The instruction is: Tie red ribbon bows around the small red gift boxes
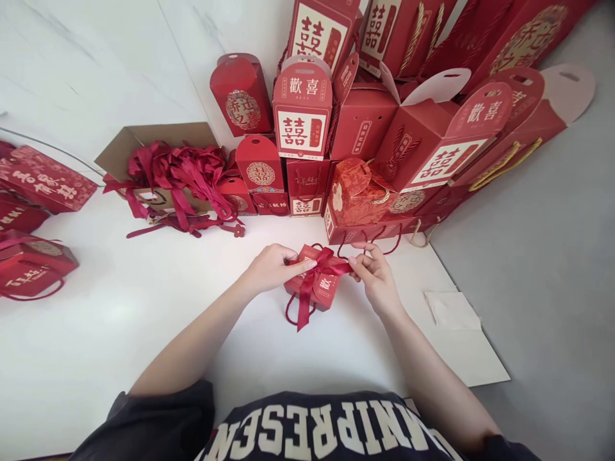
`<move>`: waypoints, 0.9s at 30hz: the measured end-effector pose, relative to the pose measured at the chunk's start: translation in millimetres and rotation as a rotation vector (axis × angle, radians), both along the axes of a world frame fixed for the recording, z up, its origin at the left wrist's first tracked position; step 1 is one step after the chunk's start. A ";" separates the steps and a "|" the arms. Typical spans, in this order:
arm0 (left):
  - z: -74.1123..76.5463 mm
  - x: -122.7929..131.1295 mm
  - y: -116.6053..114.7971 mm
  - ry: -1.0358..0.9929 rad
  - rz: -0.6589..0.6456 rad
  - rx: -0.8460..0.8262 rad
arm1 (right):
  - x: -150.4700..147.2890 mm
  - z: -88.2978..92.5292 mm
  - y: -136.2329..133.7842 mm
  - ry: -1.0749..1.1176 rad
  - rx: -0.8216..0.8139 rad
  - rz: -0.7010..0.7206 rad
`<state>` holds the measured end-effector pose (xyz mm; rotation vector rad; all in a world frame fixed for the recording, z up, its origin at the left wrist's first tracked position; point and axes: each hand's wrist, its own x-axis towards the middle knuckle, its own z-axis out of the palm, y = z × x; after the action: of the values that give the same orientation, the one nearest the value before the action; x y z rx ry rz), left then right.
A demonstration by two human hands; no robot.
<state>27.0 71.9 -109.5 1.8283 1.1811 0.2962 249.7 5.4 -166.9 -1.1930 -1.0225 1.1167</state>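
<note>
Item: one red gift box [327,296], centre of frame, lay on the white table [168,275]. Ribbon [304,307]: crossed over the top in a bow, one tail loose. Left hand [273,267]: thumb rested on the bow; fingertips hidden, grip uncertain. Right hand [378,280]: pinched the ribbon's right side. Status: tying appeared nearly complete; evening the bow seemed outstanding. Upper left: carton [166,132], ribbons [177,168] heaped inside.

One ribboned box [326,283], one brown carton [163,133]
</note>
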 end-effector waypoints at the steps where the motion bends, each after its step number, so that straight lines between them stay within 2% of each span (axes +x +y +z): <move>1: 0.1 -0.2 0.2 0.003 0.003 -0.009 | 1.4 2.1 -2.6 0.012 0.017 -0.006; 6: -1.9 -1.7 1.9 0.029 -0.010 -0.008 | 1.8 8.4 -20.6 -0.096 0.067 -0.087; 11: -3.6 -2.9 4.1 0.013 -0.009 0.011 | -1.2 -5.5 -27.0 -0.106 0.001 -0.056; 14: -0.4 -5.8 6.9 -0.072 -0.050 -0.014 | 6.3 -7.3 -23.6 -0.180 -0.106 0.118; 16: 3.6 -8.5 8.8 -0.110 -0.096 -0.007 | 14.0 0.6 -17.9 -0.321 -0.134 0.179; 18: 8.0 -11.3 10.1 -0.126 -0.140 0.004 | 20.1 14.5 -8.1 -0.473 -0.069 0.156; 20: 11.5 -13.7 10.6 -0.129 -0.183 -0.003 | 21.9 29.2 6.1 -0.518 0.029 0.197; 23: 14.3 -17.1 10.2 -0.119 -0.235 -0.022 | 15.9 42.5 30.9 -0.395 -0.010 0.411; 27: 16.9 -22.8 8.9 -0.100 -0.279 -0.069 | 4.2 44.8 49.9 -0.204 -0.083 0.674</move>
<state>4.2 80.7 -92.6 1.8672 0.8442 0.1823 253.8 55.3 -122.1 -1.0650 -1.6183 1.5855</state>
